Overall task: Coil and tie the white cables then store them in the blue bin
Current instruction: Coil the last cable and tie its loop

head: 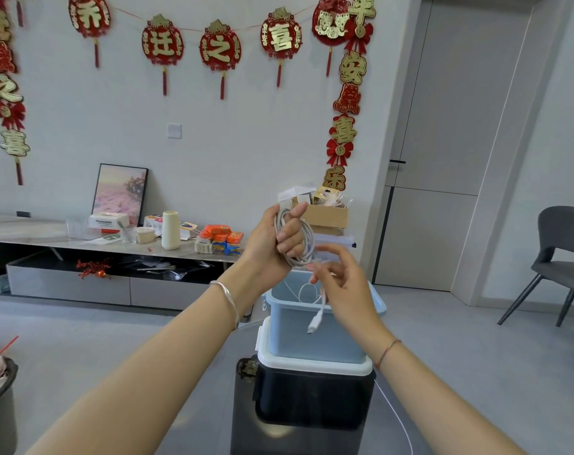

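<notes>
My left hand (272,241) is raised above the blue bin (315,336) and grips a coil of white cable (303,244), with the loops hanging past my fingers. My right hand (344,284) pinches the loose end of the same cable just below the coil. The cable's white plug (313,323) dangles from it in front of the bin. Inside the bin lies more white cable (303,292). The bin stands on a white-lidded dark box (315,392).
A low grey TV cabinet (66,238) along the wall carries a cardboard box (326,218), a cream bottle (171,234), orange packets and a framed picture. A grey chair (561,257) stands at the right. Another thin white cable (397,418) runs over the dark table at bottom right.
</notes>
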Demonstrator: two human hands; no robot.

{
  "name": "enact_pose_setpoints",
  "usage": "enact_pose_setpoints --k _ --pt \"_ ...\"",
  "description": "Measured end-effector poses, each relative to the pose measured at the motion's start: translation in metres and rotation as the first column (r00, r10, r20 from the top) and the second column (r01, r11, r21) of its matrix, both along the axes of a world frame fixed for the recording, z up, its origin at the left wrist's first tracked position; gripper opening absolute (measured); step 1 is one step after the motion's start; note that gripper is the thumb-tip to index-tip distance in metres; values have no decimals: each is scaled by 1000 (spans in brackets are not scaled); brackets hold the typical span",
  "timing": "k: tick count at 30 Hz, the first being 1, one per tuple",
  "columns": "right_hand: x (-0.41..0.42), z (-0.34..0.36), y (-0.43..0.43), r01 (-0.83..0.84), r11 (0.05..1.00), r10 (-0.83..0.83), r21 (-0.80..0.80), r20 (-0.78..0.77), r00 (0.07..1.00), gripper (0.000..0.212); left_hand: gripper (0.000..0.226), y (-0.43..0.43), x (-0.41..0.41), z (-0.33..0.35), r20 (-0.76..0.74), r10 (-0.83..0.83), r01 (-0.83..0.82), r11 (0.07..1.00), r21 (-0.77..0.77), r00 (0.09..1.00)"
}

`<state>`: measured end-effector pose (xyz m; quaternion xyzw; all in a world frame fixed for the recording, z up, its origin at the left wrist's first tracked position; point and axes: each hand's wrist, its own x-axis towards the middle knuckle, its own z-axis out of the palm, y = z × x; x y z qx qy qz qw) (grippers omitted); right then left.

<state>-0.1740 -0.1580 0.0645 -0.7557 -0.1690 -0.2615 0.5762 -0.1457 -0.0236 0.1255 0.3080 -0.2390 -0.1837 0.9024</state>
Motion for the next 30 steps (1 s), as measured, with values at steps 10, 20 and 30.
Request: enact_pose_setpoints --k 10,20,30 --pt "-19 -17 11 -1 960 15 -280 45 999 18 54 -15 21 -13 -89 352 -348 936 59 932" --pt "-20 -6 0 267 807 -85 -526 344 935 10 59 -20 15 -53 225 331 -400 759 513 916" --pt "-14 4 -22 217 847 -148 -486 177 973 39 58 -17 -2 -63 158 40 -130 782 610 987"
